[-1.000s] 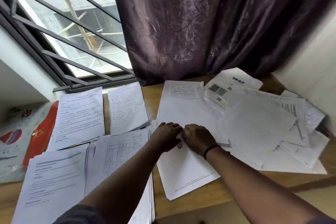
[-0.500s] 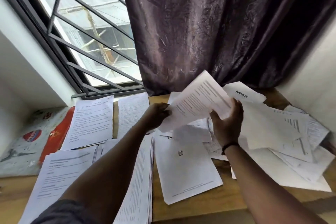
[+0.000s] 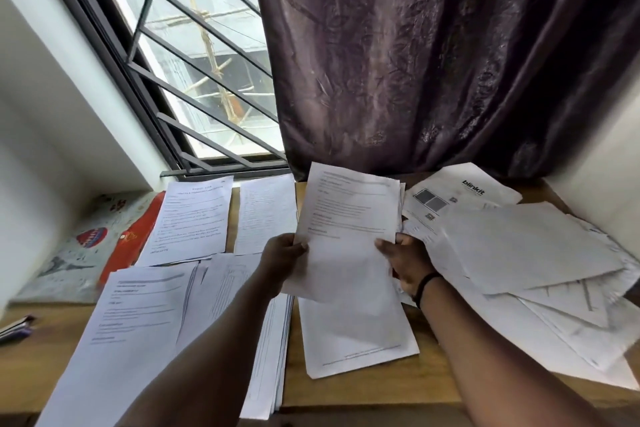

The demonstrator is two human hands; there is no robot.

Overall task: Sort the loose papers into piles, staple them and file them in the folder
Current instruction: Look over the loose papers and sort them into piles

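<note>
I hold a thin set of printed sheets (image 3: pixel 349 225) upright above the desk. My left hand (image 3: pixel 282 262) grips its left edge and my right hand (image 3: pixel 407 262) grips its right edge. Below it lies a blank-faced sheet (image 3: pixel 360 340) flat on the wooden desk (image 3: pixel 374 388). Sorted piles lie to the left: two printed piles at the back (image 3: pixel 194 218) (image 3: pixel 265 215) and two nearer piles (image 3: pixel 128 329) (image 3: pixel 266 357). A loose heap of papers (image 3: pixel 526 253) covers the right side. A red folder (image 3: pixel 128 246) lies at the far left.
A dark purple curtain (image 3: pixel 433 63) hangs behind the desk, with a barred window (image 3: pixel 194 56) to its left. A white bag printed with a logo (image 3: pixel 464 194) lies at the back right. A patterned mat (image 3: pixel 72 253) sits under the red folder. A wall stands at right.
The sheets, lifted off the desk a second ago, have turned from a rightward tilt to upright facing me. My hands now hold them by both side edges. The view has tipped upward.
</note>
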